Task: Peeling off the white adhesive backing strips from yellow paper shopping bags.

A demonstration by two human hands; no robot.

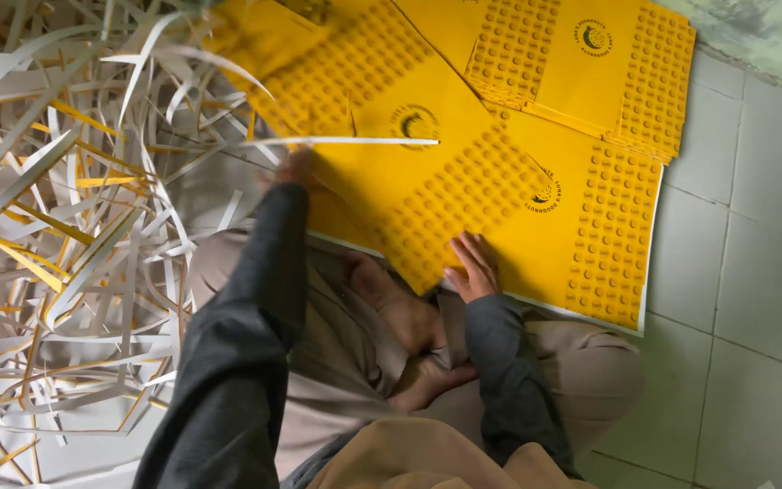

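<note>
yellow printed sheets (463,181) are spread on the tiled floor (753,299) right past the crossed legs, and the nearest edge is pressed down by the right hand (472,267), fingers flat and loose, nothing gripped. further left, the left hand (293,167) is blurred at the sheet's edge, so its fingers can't be made out. beyond that, white and yellow paper strips (65,208) are heaped up, and a smaller yellow stack (581,63) is laid on top at the far side.
</note>
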